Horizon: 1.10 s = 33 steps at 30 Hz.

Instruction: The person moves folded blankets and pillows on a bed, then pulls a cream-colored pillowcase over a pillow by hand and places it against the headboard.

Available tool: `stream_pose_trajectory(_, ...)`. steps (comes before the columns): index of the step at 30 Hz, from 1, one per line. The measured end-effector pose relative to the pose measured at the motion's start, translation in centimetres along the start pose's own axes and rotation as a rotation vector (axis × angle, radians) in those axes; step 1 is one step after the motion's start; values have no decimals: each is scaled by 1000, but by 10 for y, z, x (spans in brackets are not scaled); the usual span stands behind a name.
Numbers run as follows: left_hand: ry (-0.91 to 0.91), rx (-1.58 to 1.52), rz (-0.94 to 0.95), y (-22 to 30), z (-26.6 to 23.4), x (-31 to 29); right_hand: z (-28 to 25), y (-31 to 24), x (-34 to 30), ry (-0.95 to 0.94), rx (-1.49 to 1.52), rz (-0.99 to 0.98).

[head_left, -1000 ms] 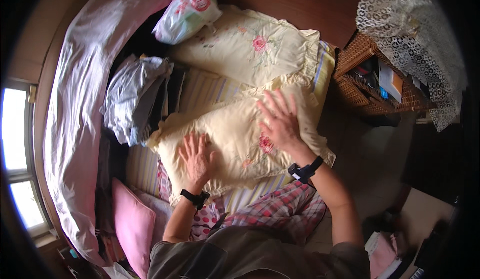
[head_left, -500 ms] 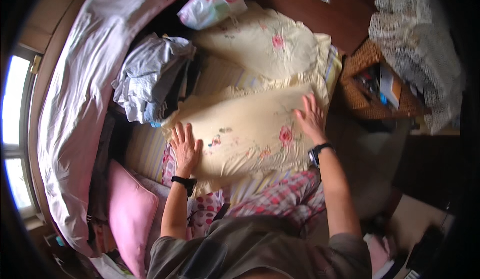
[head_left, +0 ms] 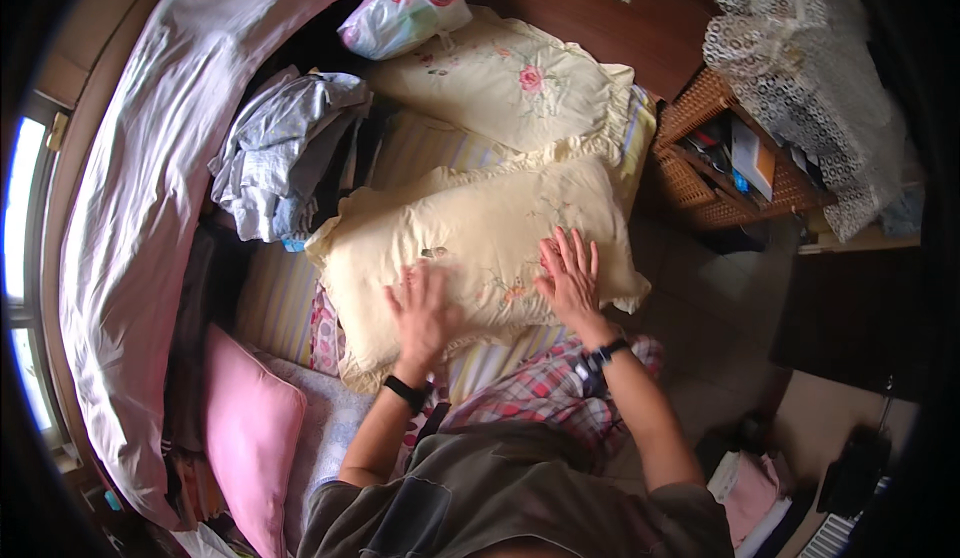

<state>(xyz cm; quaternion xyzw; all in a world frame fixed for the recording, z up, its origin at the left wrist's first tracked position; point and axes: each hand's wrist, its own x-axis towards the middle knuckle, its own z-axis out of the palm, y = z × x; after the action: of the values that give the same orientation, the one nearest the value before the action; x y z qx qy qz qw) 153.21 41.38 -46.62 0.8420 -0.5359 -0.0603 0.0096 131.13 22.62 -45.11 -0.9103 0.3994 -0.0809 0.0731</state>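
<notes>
In front of me lies a cream pillow (head_left: pixel 490 213) with a ruffled edge and embroidered flowers. My left hand (head_left: pixel 422 308), blurred by motion, is over the near part of the pillow with its fingers spread. Flat on the pillow's near right part rests my right hand (head_left: pixel 570 276), fingers stretched and apart. Neither hand grasps anything. A second cream pillow (head_left: pixel 510 88) of the same pattern lies behind the first. Both are on a bed with a striped sheet (head_left: pixel 275 298).
Folded clothes (head_left: pixel 285 148) are piled at left, beside a long pink-white covered bundle (head_left: pixel 130 228). A pink cushion (head_left: pixel 250 428) leans at near left. A plastic bag (head_left: pixel 405 8) sits at the back. On the right stands a wicker cabinet (head_left: pixel 700 198) under a lace cloth (head_left: pixel 800 68).
Both hands have moved inward from the pillow's ends toward its near middle. The pillow looks plumper, and its right end has come free of the right hand.
</notes>
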Motion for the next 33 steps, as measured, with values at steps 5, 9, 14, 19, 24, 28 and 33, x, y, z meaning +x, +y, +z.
stream_pose_trajectory(5,34,41,-221,-75,11,-27,14,70,-20,-47,-61,250)
stream_pose_trajectory(9,183,-276,-239,-94,23,-47,22,127,-36,-224,649,870)
stream_pose_trajectory(14,172,-988,-490,-118,40,-65,38,157,-68,-152,1210,917)
stream_pose_trajectory(19,-127,-1313,-631,-131,38,-68,34,172,-79,-76,1531,943)
stream_pose_trajectory(24,-30,-1445,-765,-123,35,-70,2,148,-71,70,1551,759)
stream_pose_trajectory(28,46,-1912,-733,-83,-50,-66,-56,116,-71,258,1539,724)
stream_pose_trajectory(33,45,-2038,-480,-115,-99,-102,-189,59,-82,375,1461,717)
